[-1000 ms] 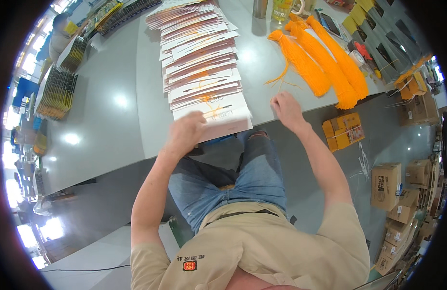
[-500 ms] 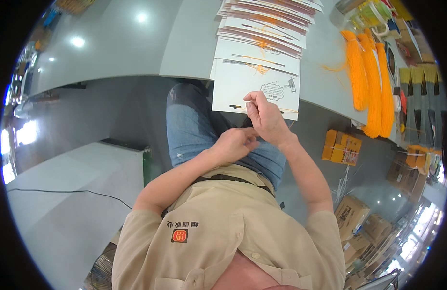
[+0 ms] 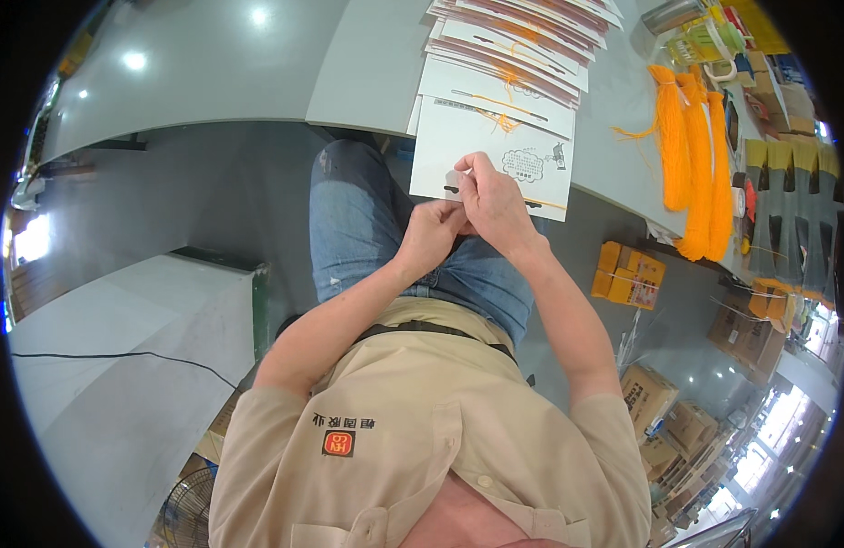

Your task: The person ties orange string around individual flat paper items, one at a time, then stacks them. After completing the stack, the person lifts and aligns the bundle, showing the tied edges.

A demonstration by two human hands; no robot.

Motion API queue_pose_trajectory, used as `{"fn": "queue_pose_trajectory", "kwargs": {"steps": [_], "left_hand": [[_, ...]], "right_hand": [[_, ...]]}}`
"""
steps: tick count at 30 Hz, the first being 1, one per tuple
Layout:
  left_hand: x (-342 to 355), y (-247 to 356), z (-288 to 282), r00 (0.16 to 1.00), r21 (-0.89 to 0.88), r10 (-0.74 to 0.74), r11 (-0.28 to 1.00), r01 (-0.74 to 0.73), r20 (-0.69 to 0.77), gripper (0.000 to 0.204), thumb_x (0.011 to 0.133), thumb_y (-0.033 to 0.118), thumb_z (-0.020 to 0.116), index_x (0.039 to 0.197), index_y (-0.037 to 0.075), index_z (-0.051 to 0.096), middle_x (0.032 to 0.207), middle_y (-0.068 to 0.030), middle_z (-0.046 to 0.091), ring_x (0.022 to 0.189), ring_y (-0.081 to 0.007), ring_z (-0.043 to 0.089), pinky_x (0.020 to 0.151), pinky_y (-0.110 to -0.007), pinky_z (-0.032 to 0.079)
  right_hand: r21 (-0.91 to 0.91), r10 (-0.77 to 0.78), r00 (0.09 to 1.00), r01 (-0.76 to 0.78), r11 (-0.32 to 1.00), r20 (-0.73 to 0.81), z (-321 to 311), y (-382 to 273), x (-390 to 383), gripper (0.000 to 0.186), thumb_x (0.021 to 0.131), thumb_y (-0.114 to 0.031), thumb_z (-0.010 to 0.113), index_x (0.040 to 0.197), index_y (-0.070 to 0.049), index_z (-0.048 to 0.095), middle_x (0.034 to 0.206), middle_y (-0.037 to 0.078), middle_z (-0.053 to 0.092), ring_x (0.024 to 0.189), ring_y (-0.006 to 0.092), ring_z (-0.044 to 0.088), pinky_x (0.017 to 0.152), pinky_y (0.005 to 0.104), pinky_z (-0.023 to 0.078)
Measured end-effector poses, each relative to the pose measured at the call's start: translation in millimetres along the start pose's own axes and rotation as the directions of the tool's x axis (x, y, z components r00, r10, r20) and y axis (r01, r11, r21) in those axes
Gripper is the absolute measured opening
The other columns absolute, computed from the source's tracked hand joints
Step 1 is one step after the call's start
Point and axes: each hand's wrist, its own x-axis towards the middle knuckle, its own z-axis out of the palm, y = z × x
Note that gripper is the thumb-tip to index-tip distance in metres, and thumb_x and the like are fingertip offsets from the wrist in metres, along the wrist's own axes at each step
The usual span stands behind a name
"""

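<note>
A white printed card sheet (image 3: 481,146), possibly a flat paper bag, lies at the near edge of the table, its front edge reaching over my lap. Dark slots sit along that edge, and an orange cord (image 3: 551,205) runs by the right one. My right hand (image 3: 493,203) is closed in a pinch at the edge, beside the left slot. Just below, my left hand (image 3: 431,236) is closed too, its fingertips meeting the right hand's. Whatever is between the fingers is hidden. Behind lies an overlapping row of similar sheets (image 3: 504,55) with orange cords.
Bundles of orange cord (image 3: 691,164) lie on the table at the right. Beyond them are a clear jug (image 3: 705,44) and several brushes (image 3: 791,210). A yellow package (image 3: 628,276) and cardboard boxes (image 3: 650,397) are on the floor. A white cabinet (image 3: 139,310) stands left.
My left hand has come up and forward to the sheet's edge, meeting the right. The right hand has shifted slightly toward the left slot. The whole view has tilted a little.
</note>
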Motion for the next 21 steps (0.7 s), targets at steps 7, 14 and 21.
{"fn": "queue_pose_trajectory", "kwargs": {"steps": [7, 14, 21], "left_hand": [[-13.5, 31.8, -97.0, 0.824, -0.493, -0.224, 0.867, -0.076, -0.520, 0.022, 0.100, 0.015, 0.061, 0.110, -0.004, 0.065, 0.091, -0.0099, 0.071, 0.079, -0.0165, 0.069, 0.076, -0.031, 0.058], [-8.6, -2.2, -12.4, 0.846, -0.176, -0.461, 0.840, 0.514, 0.269, 0.026, 0.096, 0.022, 0.070, 0.102, -0.004, 0.070, 0.089, -0.0098, 0.071, 0.077, -0.0156, 0.069, 0.073, -0.026, 0.057], [20.6, 4.7, 46.3, 0.820, -0.252, -0.458, 0.797, 0.550, 0.342, 0.023, 0.100, 0.021, 0.066, 0.103, -0.001, 0.069, 0.091, -0.0077, 0.071, 0.082, -0.0154, 0.069, 0.077, -0.029, 0.058]], "right_hand": [[-0.044, 0.267, 0.901, -0.268, 0.962, 0.343, -53.3, 2.1, -60.3, 0.012, 0.097, -0.012, 0.058, 0.102, -0.001, 0.060, 0.085, 0.017, 0.070, 0.079, 0.0359, 0.068, 0.072, 0.0450, 0.052], [0.036, 0.141, 0.976, -0.136, 0.990, -0.168, -74.2, 30.6, -50.1, 0.012, 0.096, -0.009, 0.065, 0.099, 0.002, 0.063, 0.084, 0.007, 0.067, 0.070, 0.0131, 0.059, 0.067, 0.0285, 0.049], [0.088, 0.091, 0.933, -0.064, 0.994, -0.350, -71.2, 55.9, -24.6, 0.012, 0.094, -0.009, 0.065, 0.100, 0.001, 0.066, 0.084, 0.013, 0.070, 0.070, 0.0215, 0.066, 0.065, 0.0338, 0.052]]}}
